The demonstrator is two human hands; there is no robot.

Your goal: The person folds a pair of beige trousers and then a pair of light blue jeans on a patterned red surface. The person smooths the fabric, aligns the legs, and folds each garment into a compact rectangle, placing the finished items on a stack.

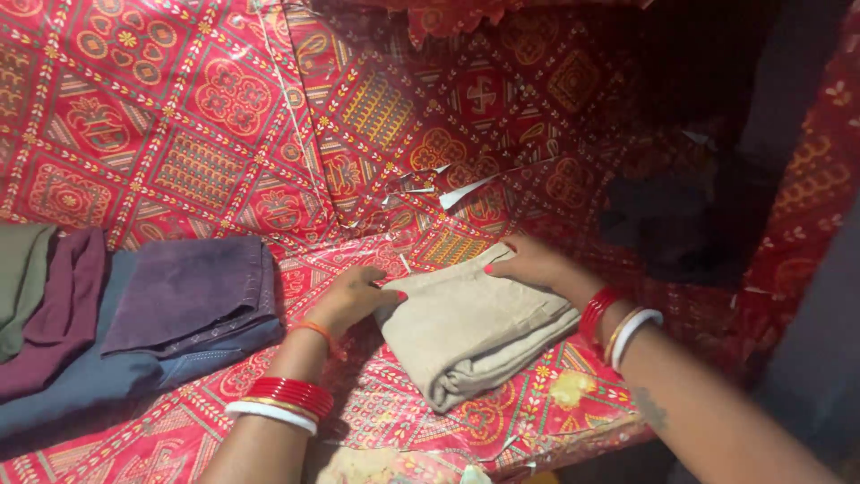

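So the whole surface here is covered in a shiny red patterned sheet (179, 116), diamonds and flower medallions all over, and it runs up the back like a wall lining too. Looks plasticky, and it's torn in a few spots near the middle, with pale strips curling up.

Both hands are flat on a folded beige cloth (470, 327) sitting near the front edge of the surface. The left hand (354, 296) is pressed against the cloth's left edge with fingers loosely curled, not gripping anything. The right hand (533, 264) lies open across the top far corner, palm down, fingers spread a little. Neither one is closed around the fabric. My guess is they're squaring up or flattening the fold, since pushing from two sides like that keeps the layers from sliding.

Off to the left there's a loose pile of folded clothes (134, 314): purple on top of blue, then maroon, and an olive piece cut off by the frame edge. It's well apart from the beige one.

Hard to read: a dark bundle (681, 224) at the right back sits in shadow, can't tell what it is. Both forearms wear red and white bangles (282, 399).
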